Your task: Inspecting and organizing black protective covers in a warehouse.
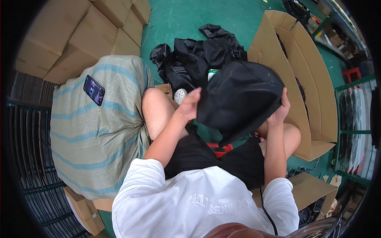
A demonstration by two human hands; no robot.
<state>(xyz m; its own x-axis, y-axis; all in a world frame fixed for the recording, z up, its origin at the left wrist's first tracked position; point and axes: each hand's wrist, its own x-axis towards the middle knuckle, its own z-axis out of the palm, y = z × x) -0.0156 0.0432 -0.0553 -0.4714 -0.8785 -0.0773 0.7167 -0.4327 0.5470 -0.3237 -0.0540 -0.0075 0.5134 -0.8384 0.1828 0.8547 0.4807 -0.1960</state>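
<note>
A black, smooth leather-like cover (240,99) is held up in front of me above my lap, its far side rounded and a corner hanging down. At its left edge is my left hand (189,105), closed on the material, a little blurred, with some fingers hidden. My right hand (280,111) grips the right edge, thumb against the side and the other fingers behind it. Beyond the cover, a heap of similar black material (198,55) lies crumpled on the green floor. A small green-and-white object (213,73) shows partly behind the cover.
A large striped woven sack (95,135) sits at my left with a phone (94,90) on top. Stacked cardboard boxes (75,39) rise behind it. On the right stands an open carton (313,87) with dark items inside, beside shelving (353,132). Something red (218,150) lies between my legs.
</note>
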